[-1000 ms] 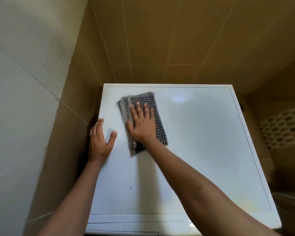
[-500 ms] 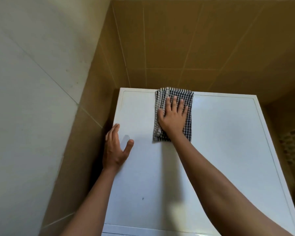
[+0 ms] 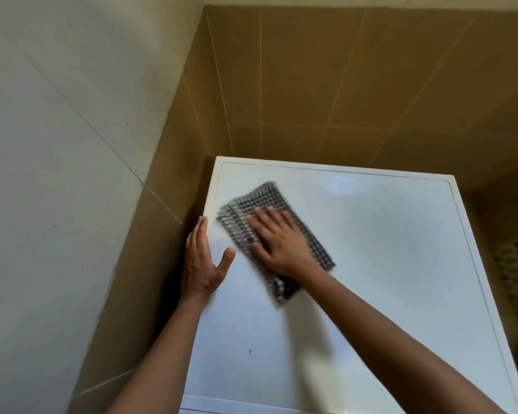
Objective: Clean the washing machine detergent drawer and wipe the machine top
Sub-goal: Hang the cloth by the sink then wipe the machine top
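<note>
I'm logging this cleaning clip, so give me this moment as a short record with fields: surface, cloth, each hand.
surface: white machine top
cloth: checked cloth, lying flat on the top, toward its left rear
right: right hand, fingers straight, pressing on the cloth
left: left hand, open, resting on the top's left edge

Black-white checked cloth (image 3: pixel 271 234), white machine top (image 3: pixel 386 264)

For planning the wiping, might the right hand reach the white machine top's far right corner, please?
Probably yes: only bare white machine top lies between the right hand, flat on the dark checked cloth, and that corner.
</note>
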### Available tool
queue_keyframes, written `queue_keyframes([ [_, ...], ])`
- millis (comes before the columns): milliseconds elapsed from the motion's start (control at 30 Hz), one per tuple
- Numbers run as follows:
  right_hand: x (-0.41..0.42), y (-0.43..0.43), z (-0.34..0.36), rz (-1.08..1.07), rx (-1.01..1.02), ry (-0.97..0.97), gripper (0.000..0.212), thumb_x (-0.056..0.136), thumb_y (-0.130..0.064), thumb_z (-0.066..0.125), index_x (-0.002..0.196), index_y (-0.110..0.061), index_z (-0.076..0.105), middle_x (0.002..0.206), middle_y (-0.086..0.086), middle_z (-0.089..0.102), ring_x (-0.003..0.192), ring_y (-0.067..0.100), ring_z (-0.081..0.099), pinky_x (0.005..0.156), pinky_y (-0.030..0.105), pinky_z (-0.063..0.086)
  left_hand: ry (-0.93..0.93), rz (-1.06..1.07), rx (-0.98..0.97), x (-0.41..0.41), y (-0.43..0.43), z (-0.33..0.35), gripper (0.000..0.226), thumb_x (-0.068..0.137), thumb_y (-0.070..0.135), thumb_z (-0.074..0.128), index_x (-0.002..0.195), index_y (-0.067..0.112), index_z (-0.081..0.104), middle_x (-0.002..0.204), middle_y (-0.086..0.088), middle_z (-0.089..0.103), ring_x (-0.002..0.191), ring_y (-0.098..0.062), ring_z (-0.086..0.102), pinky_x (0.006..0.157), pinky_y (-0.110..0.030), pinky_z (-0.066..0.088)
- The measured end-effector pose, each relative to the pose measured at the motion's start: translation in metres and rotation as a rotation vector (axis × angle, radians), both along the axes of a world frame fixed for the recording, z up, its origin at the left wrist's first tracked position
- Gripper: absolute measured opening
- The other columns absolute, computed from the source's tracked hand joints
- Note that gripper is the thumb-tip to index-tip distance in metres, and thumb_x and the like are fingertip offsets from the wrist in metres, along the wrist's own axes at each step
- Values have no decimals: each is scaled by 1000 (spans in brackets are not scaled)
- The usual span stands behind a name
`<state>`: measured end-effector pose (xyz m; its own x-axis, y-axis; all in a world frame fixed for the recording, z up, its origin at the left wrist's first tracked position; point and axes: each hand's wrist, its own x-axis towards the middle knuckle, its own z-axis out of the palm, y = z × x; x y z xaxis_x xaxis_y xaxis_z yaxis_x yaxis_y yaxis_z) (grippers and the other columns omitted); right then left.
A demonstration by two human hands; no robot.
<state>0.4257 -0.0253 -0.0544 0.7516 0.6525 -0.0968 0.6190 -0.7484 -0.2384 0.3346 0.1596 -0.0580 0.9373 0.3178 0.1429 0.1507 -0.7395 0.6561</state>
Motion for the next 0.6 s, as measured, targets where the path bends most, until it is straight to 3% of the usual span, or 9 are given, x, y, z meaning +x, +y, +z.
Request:
queue_keyframes([
  [133, 37, -69, -1, -413, -3, -27, 66, 91, -57, 15, 152, -32, 13, 160, -4, 8, 148, 21, 4, 117, 38, -5, 32, -23, -3, -1, -2, 1, 103, 81, 83, 26, 150, 6, 29, 155, -10, 31, 142, -24, 28, 114, -35, 23],
  [200, 59, -66, 1, -621, 2, 5, 67, 90, -55, 16, 152, -30, 13, 160, -1, 7, 148, 24, 0, 118, 45, -4, 55, -41, 42, -1, -2, 0, 103, 81, 83, 25, 149, 6, 32, 154, -11, 35, 141, -26, 30, 114, -39, 26],
  [267, 71, -42, 3, -694, -14, 36, 69, 91, -55, 15, 153, -26, 8, 161, 4, 2, 147, 30, -5, 117, 49, -6, 86, -59, 96, 0, -1, -1, 103, 82, 82, 24, 147, 3, 35, 150, -13, 39, 139, -29, 32, 113, -41, 28],
  [433, 25, 22, 7, -294, -51, 45, 65, 96, -53, 17, 152, -27, -4, 160, 3, -6, 146, 30, -12, 117, 50, -9, 105, -97, 171, 1, 3, -3, 99, 87, 77, 21, 141, -3, 41, 145, -20, 44, 134, -37, 38, 111, -43, 30],
  [533, -34, 22, 6, -119, -28, 25, 66, 93, -57, 8, 152, -30, 2, 161, 2, 0, 147, 26, -7, 118, 48, -7, 96, -52, 182, -16, -6, 3, 90, 90, 71, 24, 142, -1, 41, 147, -21, 40, 135, -34, 36, 112, -41, 27],
  [600, -61, 4, 4, -78, -3, 15, 65, 92, -58, 12, 152, -31, 10, 160, 0, 8, 148, 23, 1, 118, 44, -5, 86, -50, 207, -38, -17, 8, 85, 92, 67, 27, 141, 0, 42, 146, -21, 40, 135, -34, 36, 112, -39, 26],
])
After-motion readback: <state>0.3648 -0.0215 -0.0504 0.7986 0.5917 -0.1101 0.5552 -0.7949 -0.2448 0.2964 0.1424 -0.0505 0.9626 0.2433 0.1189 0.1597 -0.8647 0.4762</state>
